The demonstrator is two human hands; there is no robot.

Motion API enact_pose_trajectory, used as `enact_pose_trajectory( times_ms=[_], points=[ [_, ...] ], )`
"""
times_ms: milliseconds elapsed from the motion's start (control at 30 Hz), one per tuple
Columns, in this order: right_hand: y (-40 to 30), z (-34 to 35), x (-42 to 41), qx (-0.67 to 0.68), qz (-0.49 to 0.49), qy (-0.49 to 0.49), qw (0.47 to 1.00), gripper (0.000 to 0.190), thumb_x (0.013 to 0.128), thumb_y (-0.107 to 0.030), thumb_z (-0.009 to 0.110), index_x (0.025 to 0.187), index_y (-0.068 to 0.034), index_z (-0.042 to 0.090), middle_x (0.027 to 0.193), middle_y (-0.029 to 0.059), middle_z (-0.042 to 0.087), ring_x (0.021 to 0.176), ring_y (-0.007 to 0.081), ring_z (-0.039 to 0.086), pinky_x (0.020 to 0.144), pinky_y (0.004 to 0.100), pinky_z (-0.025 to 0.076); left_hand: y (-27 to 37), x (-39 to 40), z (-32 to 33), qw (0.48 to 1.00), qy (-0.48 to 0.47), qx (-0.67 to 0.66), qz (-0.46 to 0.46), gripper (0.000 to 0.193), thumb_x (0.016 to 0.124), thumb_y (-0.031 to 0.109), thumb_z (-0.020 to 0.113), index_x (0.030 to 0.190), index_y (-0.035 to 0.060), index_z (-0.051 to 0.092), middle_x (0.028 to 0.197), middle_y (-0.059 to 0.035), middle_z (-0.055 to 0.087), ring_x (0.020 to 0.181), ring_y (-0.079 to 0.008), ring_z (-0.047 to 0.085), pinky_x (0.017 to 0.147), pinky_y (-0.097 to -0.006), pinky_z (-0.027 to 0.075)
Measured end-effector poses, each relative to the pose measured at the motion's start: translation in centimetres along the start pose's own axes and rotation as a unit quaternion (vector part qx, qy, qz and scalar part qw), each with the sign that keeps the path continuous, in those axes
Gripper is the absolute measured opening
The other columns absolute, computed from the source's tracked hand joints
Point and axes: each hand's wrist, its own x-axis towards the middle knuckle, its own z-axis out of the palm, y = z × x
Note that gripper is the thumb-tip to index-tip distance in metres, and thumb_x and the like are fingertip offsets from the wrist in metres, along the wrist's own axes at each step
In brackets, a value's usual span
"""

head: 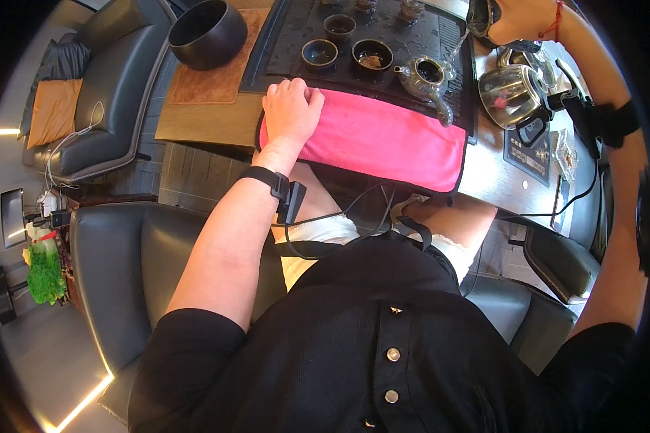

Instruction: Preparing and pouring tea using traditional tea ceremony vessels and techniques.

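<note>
My left hand (292,111) rests on the left end of a pink towel (384,138) with dark edging, at the front edge of the black tea tray (298,81). Its fingers are bent, and whether they pinch the cloth is hidden. At the upper right my right hand (522,21) grips a dark vessel (481,21), tilted, with a thin stream of water falling from it. The stream comes down at the right side of a small speckled teapot (420,81), whose top is uncovered. Left of the teapot stand a cup with brown contents (372,55), a blue-glazed cup (319,54) and a dark cup (339,27).
A glass kettle (512,97) stands right of the tray, near a glass ashtray (565,154). A large black bowl (207,35) sits on a brown mat (211,81) at the left. Small figurines (411,10) line the tray's back. A cable (585,189) crosses the table's right side.
</note>
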Motion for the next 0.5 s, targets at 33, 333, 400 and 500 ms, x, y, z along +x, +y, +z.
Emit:
enact_pose_trajectory(
  times_ms=[33,333,400,500],
  points=[
    [-0.5,0.6,1.5,-0.022,-0.035,0.017,0.999,0.051,0.06,-0.035,0.082,0.093,0.001,0.067,0.086,0.0218,0.068,0.082,0.0329,0.067,0.072,0.0397,0.053,-1.1,-0.4,-0.8,1.0,0.005,0.019,-0.009,0.025,0.084,0.028,0.066,0.074,0.0061,0.058,0.081,-0.0102,0.063,0.086,-0.0336,0.056,0.078,-0.0467,0.043],
    [0.9,6.6,2.5,0.016,-0.021,0.059,0.998,0.048,0.059,-0.037,0.079,0.089,-0.001,0.066,0.079,0.0199,0.066,0.076,0.0333,0.066,0.068,0.0416,0.053,-0.2,-0.2,0.1,1.0,0.015,0.001,0.007,0.025,0.083,0.027,0.067,0.073,0.0062,0.057,0.081,-0.0104,0.063,0.085,-0.0338,0.056,0.078,-0.0463,0.044],
    [0.1,7.3,3.3,0.046,0.028,0.021,0.998,0.052,0.065,-0.021,0.071,0.111,0.0,0.061,0.096,0.0107,0.068,0.09,0.0197,0.065,0.083,0.0322,0.05,-0.6,-0.3,-0.2,1.0,0.015,0.006,0.002,0.025,0.083,0.027,0.067,0.073,0.0062,0.057,0.08,-0.0104,0.062,0.085,-0.0337,0.056,0.077,-0.0463,0.044],
    [2.7,12.6,5.1,0.179,0.055,0.151,0.971,0.052,0.067,-0.025,0.076,0.111,-0.001,0.062,0.098,0.0127,0.071,0.091,0.0217,0.067,0.083,0.0337,0.052,-0.5,-0.2,-0.3,1.0,0.017,-0.001,0.001,0.025,0.082,0.026,0.067,0.072,0.0062,0.056,0.079,-0.0102,0.061,0.084,-0.0337,0.055,0.077,-0.0464,0.044]
  ],
)
